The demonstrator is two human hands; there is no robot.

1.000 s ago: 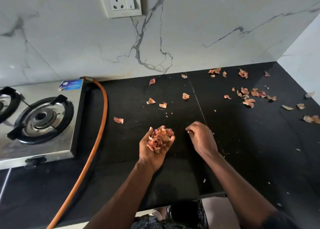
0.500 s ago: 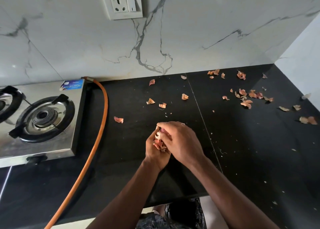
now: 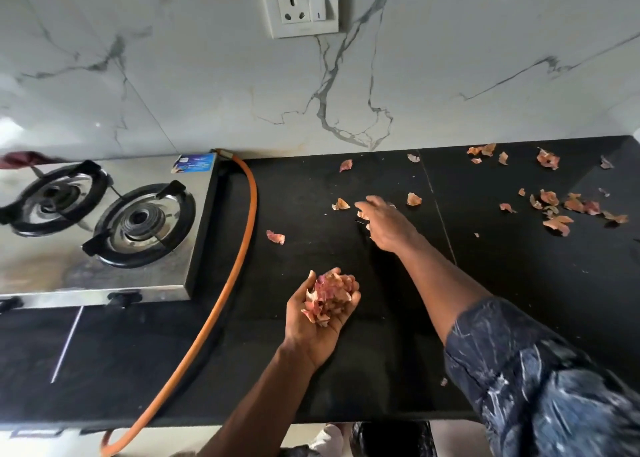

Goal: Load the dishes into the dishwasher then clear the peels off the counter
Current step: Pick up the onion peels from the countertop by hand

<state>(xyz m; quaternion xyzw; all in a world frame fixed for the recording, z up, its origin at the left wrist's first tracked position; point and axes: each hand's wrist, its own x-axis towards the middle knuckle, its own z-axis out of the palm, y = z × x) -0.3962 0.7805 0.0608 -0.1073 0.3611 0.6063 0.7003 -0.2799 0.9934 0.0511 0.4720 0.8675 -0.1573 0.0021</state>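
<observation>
My left hand (image 3: 313, 328) is cupped palm up over the black counter (image 3: 346, 387), its fingers curled round a heap of pinkish-brown onion peels (image 3: 329, 299). My right hand (image 3: 384, 222) reaches forward over the counter with its fingers stretched out. They lie over a small peel (image 3: 361, 215), just right of another loose peel (image 3: 341, 204). More single peels lie at the left (image 3: 275, 237) and right (image 3: 414, 199) of that hand. A thicker scatter of peels (image 3: 554, 214) covers the far right of the counter.
A steel two-burner gas stove (image 3: 104, 231) stands at the left. Its orange hose (image 3: 242, 248) runs down across the counter and over the front edge. A wall socket (image 3: 299, 6) sits on the marble backsplash. Further peels (image 3: 481, 150) lie along the back wall.
My right hand has left the heap in my left hand and moved forward to the loose peels. The left hand stayed cupped under the heap. The view shifted left, showing more stove.
</observation>
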